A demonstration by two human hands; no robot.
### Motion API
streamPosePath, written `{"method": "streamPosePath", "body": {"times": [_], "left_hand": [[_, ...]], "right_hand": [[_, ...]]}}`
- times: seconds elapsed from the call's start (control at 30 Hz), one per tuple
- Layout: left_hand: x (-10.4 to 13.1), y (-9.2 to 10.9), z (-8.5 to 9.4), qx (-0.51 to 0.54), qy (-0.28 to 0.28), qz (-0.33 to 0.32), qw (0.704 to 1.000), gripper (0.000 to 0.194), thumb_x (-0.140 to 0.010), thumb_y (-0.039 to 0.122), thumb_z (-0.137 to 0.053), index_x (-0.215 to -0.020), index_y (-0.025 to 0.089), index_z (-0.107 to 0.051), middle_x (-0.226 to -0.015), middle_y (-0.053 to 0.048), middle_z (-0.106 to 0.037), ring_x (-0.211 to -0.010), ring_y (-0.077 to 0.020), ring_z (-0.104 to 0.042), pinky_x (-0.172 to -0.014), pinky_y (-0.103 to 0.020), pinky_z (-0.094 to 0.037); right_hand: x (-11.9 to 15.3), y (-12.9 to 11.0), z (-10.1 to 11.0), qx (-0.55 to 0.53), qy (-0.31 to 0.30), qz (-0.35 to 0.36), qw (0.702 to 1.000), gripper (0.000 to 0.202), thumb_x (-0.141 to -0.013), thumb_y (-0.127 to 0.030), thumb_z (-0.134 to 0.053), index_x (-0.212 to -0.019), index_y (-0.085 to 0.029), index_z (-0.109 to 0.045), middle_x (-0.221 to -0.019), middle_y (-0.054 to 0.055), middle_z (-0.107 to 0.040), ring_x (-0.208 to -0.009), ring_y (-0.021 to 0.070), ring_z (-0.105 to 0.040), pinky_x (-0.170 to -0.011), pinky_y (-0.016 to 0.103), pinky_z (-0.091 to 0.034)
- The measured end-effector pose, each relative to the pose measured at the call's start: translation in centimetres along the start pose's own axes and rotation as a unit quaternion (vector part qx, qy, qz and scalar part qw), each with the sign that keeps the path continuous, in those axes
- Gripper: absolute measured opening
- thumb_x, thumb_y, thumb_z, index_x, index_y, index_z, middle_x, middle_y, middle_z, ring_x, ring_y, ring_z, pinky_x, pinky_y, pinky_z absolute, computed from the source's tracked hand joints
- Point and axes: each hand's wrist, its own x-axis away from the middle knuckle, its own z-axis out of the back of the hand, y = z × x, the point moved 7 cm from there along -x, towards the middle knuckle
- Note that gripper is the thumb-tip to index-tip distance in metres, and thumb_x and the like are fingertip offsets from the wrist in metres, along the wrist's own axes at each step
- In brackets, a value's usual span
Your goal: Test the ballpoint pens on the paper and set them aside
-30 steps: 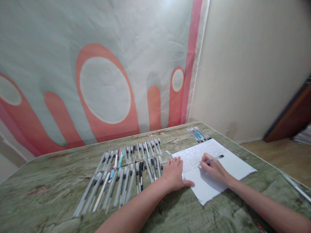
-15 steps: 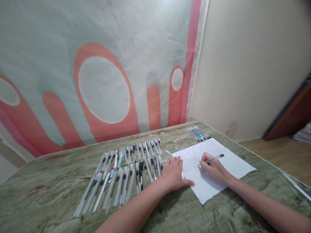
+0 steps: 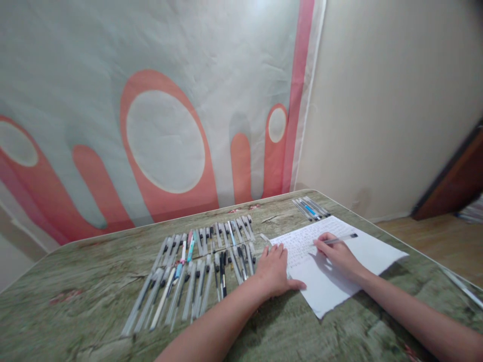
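A white sheet of paper (image 3: 362, 259) lies on the green patterned table (image 3: 94, 281), with lines of handwriting over its upper left part. My right hand (image 3: 335, 251) is closed around a clear pen (image 3: 341, 239) with a dark end, its tip at the written lines. Resting flat with fingers spread, my left hand (image 3: 275, 271) covers the left edge of the sheet. Just left of it, many pens (image 3: 192, 281) lie side by side in two rows, mostly clear with black parts, a few white, pink, teal or black.
A small group of pens, one of them blue (image 3: 310, 209), lies at the far edge beyond the paper. A long pale strip (image 3: 462, 289) is along the table's right edge. Behind stand a printed backdrop (image 3: 166, 141) and a plain wall (image 3: 373, 110).
My right hand's pen has tipped lower and its tip is a little higher on the sheet. The whole view has shifted slightly, while my left hand stays on the paper.
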Motion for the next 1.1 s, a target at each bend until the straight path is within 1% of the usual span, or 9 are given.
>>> {"method": "streamPosePath", "body": {"times": [0.2,0.33,0.37,0.47,0.63,0.73,0.83,0.97,1.1], "left_hand": [[0.1,0.1,0.1,0.010,-0.003,-0.008,1.000,0.101,-0.057,0.079,-0.034,-0.132,0.012,-0.024,-0.140,-0.013,-0.021,-0.129,-0.0307,-0.015,-0.105,-0.043,-0.010],[0.3,0.6,0.0,0.018,-0.010,-0.016,1.000,0.104,-0.057,0.079,-0.034,-0.133,0.010,-0.023,-0.141,-0.014,-0.020,-0.129,-0.0319,-0.013,-0.105,-0.044,-0.010],[0.3,0.8,0.0,0.018,-0.013,-0.017,1.000,0.104,-0.057,0.079,-0.034,-0.133,0.010,-0.023,-0.141,-0.014,-0.019,-0.129,-0.0321,-0.012,-0.105,-0.044,-0.010],[0.6,1.5,-0.2,0.014,-0.022,-0.022,0.999,0.104,-0.057,0.079,-0.033,-0.133,0.010,-0.023,-0.141,-0.014,-0.019,-0.129,-0.0322,-0.012,-0.105,-0.045,-0.009],[0.6,1.5,0.4,0.006,-0.004,-0.044,0.999,0.097,-0.058,0.077,-0.038,-0.129,0.011,-0.032,-0.137,-0.015,-0.028,-0.126,-0.0321,-0.021,-0.103,-0.045,-0.016],[-0.1,0.2,1.5,-0.007,0.000,-0.060,0.998,0.061,-0.068,0.062,-0.045,-0.108,0.018,-0.054,-0.119,-0.011,-0.050,-0.111,-0.0280,-0.043,-0.094,-0.039,-0.032],[-1.2,-3.1,3.5,-0.023,0.047,0.012,0.999,0.029,-0.079,0.034,-0.042,-0.097,0.021,-0.061,-0.098,-0.007,-0.061,-0.095,-0.0211,-0.054,-0.082,-0.032,-0.040],[-2.5,-6.5,5.1,-0.048,0.072,0.096,0.992,0.022,-0.076,0.022,-0.045,-0.087,0.020,-0.064,-0.091,-0.007,-0.063,-0.088,-0.0205,-0.057,-0.074,-0.029,-0.042],[-3.4,-6.9,5.0,-0.048,0.070,0.098,0.992,0.019,-0.074,0.022,-0.049,-0.084,0.018,-0.065,-0.087,-0.009,-0.064,-0.085,-0.0226,-0.058,-0.071,-0.031,-0.043]], "right_hand": [[-2.7,0.4,-1.9,-0.116,-0.042,-0.102,0.987,0.023,-0.069,-0.040,-0.056,-0.076,-0.019,-0.051,-0.051,-0.004,-0.047,-0.044,0.0100,-0.044,-0.042,0.022,-0.034],[-6.1,0.4,-4.4,-0.225,0.008,-0.170,0.959,0.017,-0.066,-0.034,-0.057,-0.070,-0.019,-0.050,-0.059,0.001,-0.055,-0.050,0.0112,-0.050,-0.042,0.022,-0.038],[-6.9,0.3,-4.9,-0.247,0.049,-0.172,0.952,0.015,-0.065,-0.032,-0.057,-0.069,-0.019,-0.050,-0.056,0.000,-0.054,-0.048,0.0108,-0.049,-0.040,0.021,-0.036],[-8.8,0.0,-7.0,-0.260,0.092,-0.154,0.949,0.011,-0.068,-0.030,-0.051,-0.070,-0.019,-0.048,-0.055,-0.001,-0.052,-0.046,0.0097,-0.048,-0.039,0.020,-0.035],[-9.4,-0.1,-8.7,-0.273,0.106,-0.083,0.952,0.015,-0.067,-0.029,-0.053,-0.078,-0.022,-0.047,-0.056,-0.004,-0.050,-0.049,0.0096,-0.047,-0.041,0.019,-0.035],[-9.2,0.1,-8.8,-0.284,0.083,-0.038,0.955,0.016,-0.065,-0.030,-0.055,-0.076,-0.022,-0.047,-0.053,-0.005,-0.049,-0.045,0.0089,-0.044,-0.039,0.019,-0.033],[-9.3,0.5,-8.7,-0.289,0.075,-0.031,0.954,0.017,-0.064,-0.032,-0.056,-0.073,-0.021,-0.047,-0.050,-0.006,-0.048,-0.042,0.0078,-0.041,-0.037,0.019,-0.032],[-9.5,0.7,-9.0,-0.294,0.068,-0.029,0.953,0.018,-0.063,-0.032,-0.057,-0.073,-0.019,-0.049,-0.050,-0.006,-0.049,-0.041,0.0070,-0.040,-0.036,0.017,-0.030],[-9.4,0.6,-9.0,-0.295,0.069,-0.029,0.952,0.019,-0.062,-0.032,-0.058,-0.072,-0.019,-0.050,-0.050,-0.006,-0.050,-0.041,0.0068,-0.041,-0.036,0.017,-0.030]]}}
